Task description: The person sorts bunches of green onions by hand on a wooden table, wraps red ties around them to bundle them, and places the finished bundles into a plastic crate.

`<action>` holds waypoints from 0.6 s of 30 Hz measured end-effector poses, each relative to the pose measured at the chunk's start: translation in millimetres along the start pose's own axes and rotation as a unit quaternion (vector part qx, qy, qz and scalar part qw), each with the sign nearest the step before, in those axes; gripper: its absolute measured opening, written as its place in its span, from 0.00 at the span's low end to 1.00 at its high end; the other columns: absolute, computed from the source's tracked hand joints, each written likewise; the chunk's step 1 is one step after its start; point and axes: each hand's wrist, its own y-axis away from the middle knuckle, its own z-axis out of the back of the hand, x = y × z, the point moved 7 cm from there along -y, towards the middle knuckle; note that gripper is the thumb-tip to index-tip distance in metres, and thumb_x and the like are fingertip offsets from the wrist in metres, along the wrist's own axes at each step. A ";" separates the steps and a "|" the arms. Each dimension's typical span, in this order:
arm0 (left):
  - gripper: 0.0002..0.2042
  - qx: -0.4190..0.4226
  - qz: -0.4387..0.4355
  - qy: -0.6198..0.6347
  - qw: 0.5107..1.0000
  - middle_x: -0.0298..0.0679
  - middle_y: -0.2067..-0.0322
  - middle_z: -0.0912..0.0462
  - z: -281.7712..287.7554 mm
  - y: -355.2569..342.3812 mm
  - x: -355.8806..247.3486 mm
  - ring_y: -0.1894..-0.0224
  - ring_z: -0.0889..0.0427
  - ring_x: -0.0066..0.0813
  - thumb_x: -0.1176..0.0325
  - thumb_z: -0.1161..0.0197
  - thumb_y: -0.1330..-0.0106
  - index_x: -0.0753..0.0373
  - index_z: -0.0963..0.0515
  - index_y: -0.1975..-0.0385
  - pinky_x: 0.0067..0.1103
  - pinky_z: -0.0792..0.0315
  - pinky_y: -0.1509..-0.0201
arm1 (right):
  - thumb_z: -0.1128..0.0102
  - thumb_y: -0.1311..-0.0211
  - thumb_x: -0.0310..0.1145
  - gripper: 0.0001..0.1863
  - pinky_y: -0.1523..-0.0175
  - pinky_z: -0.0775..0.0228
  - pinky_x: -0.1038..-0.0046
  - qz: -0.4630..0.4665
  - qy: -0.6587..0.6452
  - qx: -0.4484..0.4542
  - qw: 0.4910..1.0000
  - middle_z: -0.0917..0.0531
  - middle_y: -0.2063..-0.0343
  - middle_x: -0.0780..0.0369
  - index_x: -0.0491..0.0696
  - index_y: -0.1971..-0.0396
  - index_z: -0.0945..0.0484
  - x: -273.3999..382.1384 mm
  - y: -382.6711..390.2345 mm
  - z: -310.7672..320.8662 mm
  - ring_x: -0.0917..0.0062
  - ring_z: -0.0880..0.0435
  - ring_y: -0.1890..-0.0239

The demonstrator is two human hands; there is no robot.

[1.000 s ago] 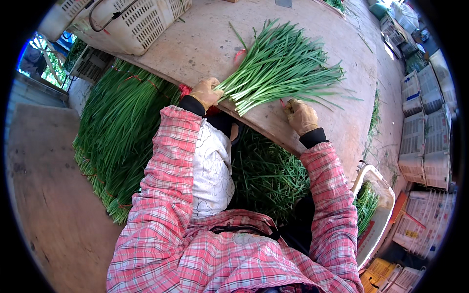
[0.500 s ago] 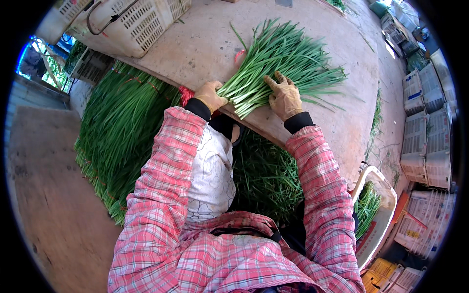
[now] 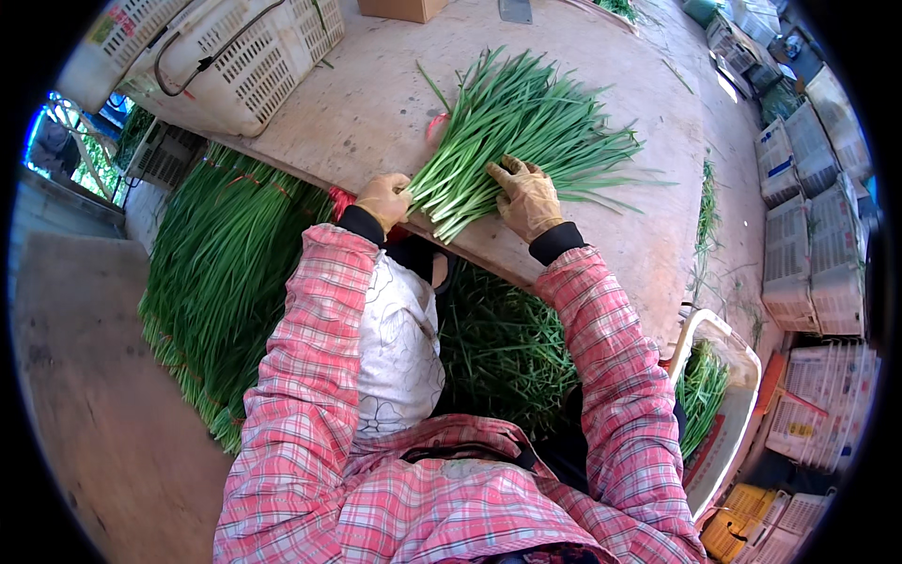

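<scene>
A loose bunch of long green leafy stems, pale at the cut ends, lies fanned on the wooden table. My left hand, in a translucent yellowish glove, is closed at the bunch's stem ends by the front edge. My right hand, gloved alike, rests on the middle of the stems with fingers apart. A red band shows beside the bunch, and more red ties hang below the edge near my left hand.
White crates and a cardboard box stand on the table. Tied bundles of greens are piled below left, loose greens below the table. A white basket of greens sits right; stacked crates line the far right.
My right hand has moved leftward and up from the table beside the bunch onto its stems, and its fingers have spread. My left hand stays at the stem ends. The view has shifted slightly.
</scene>
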 end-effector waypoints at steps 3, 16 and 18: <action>0.13 0.013 0.022 -0.026 0.999 0.39 0.71 0.21 3.1 0.5 1.1 0.69 0.22 0.26 0.70 0.46 0.41 0.69 0.25 0.59 0.21 0.26 0.69 | 0.44 0.56 0.28 0.29 0.43 0.40 0.63 0.003 0.009 0.003 1.000 0.30 0.47 0.52 0.53 0.47 0.30 2.0 0.0 -3.2 0.57 0.31 0.47; 0.18 -0.196 -0.054 -0.234 0.951 0.49 0.66 0.19 61.8 -72.0 -28.7 0.61 0.20 0.43 0.54 0.41 0.46 0.62 0.21 0.63 0.29 0.29 0.57 | 0.40 0.51 0.32 0.11 0.63 0.29 0.68 -0.155 -0.140 -0.111 0.972 0.21 0.66 0.57 0.47 0.66 0.22 -39.4 62.7 45.8 0.65 0.21 0.66; 0.21 -0.195 -0.039 -0.230 0.953 0.51 0.63 0.20 51.9 -88.2 -33.3 0.59 0.21 0.46 0.52 0.39 0.48 0.62 0.21 0.62 0.30 0.29 0.54 | 0.38 0.50 0.37 0.11 0.67 0.29 0.67 -0.154 -0.114 -0.098 0.977 0.22 0.71 0.58 0.48 0.69 0.22 -40.4 73.0 40.2 0.66 0.21 0.71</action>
